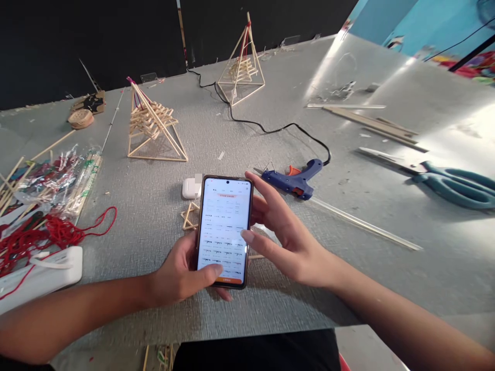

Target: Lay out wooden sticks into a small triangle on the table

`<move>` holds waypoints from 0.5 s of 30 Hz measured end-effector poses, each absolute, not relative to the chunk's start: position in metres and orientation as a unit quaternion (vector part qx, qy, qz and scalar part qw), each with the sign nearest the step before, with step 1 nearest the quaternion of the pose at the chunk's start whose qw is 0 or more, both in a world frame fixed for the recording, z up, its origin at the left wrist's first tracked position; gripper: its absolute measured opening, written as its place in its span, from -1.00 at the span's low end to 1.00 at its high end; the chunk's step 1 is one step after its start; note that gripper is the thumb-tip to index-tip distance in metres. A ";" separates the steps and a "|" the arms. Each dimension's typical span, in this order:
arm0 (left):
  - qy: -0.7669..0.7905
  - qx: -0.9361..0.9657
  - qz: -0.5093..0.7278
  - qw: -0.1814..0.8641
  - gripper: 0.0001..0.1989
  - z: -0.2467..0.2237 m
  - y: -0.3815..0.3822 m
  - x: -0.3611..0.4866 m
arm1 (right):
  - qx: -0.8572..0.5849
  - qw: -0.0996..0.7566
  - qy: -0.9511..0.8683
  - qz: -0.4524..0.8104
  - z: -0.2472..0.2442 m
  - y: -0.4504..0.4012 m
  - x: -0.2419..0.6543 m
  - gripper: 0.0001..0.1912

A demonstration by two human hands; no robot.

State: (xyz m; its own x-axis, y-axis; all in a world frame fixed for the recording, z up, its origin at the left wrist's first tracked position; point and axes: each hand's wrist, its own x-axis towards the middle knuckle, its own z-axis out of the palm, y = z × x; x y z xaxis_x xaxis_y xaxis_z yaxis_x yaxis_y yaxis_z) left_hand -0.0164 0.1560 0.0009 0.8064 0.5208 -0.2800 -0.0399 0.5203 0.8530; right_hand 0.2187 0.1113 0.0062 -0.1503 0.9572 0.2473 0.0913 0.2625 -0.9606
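Observation:
A smartphone (224,232) in a dark case is held upright above the table, its lit screen showing a page with rows of small rifle pictures. My left hand (183,270) wraps round the lower left of the phone, thumb over the bottom of the screen. At the phone's right side, my right hand (290,242) holds the edge, index finger at the top corner and thumb touching the screen's right border. Partly hidden behind the phone are a white earbud case (190,188) and a small star-shaped stick frame (190,216).
Two stick pyramids (154,121) (242,67) stand toward the back. A blue glue gun (294,178), a clear glue stick (367,224) and scissors (444,178) lie on the right. Red yarn (62,232) and bagged sticks (83,180) lie left; a black cord (263,126) crosses the table.

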 end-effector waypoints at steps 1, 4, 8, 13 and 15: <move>0.257 0.445 0.173 0.840 -0.48 0.000 0.156 -0.017 | -0.423 0.497 -0.622 0.433 0.006 0.111 0.219 -0.13; 0.224 0.387 0.186 0.875 -0.53 -0.002 0.158 -0.018 | -0.434 0.487 -0.631 0.420 0.004 0.111 0.218 -0.04; 0.203 0.368 0.189 0.887 -0.54 -0.001 0.160 -0.018 | -0.457 0.482 -0.618 0.419 0.003 0.112 0.216 -0.01; 0.197 0.375 0.179 0.888 -0.46 -0.001 0.161 -0.019 | -0.452 0.512 -0.579 0.445 -0.001 0.115 0.215 -0.29; 0.196 0.374 0.177 0.889 -0.47 -0.002 0.161 -0.020 | -0.439 0.520 -0.568 0.462 -0.002 0.115 0.215 -0.29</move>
State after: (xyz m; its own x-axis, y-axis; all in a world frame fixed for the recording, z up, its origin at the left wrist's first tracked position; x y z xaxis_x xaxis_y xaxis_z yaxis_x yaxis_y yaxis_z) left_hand -0.0197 0.1610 -0.0020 0.8605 0.4609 -0.2171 -0.1668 0.6575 0.7347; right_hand 0.2147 0.1149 -0.0022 -0.0730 0.9800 0.1853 0.0184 0.1871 -0.9822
